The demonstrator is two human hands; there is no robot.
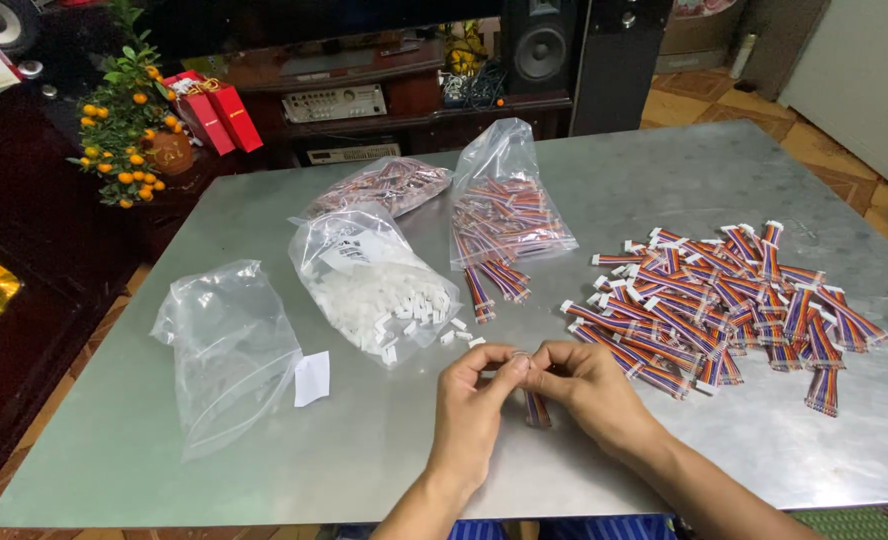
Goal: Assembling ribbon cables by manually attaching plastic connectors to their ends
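Above the metal table (664,180), left hand (474,405) and right hand (589,385) pinch one striped ribbon cable (536,408) together.

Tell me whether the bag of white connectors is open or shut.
Open. The bag of white connectors lies on its side, its mouth toward the hands, and loose white pieces have spilled onto the metal table.
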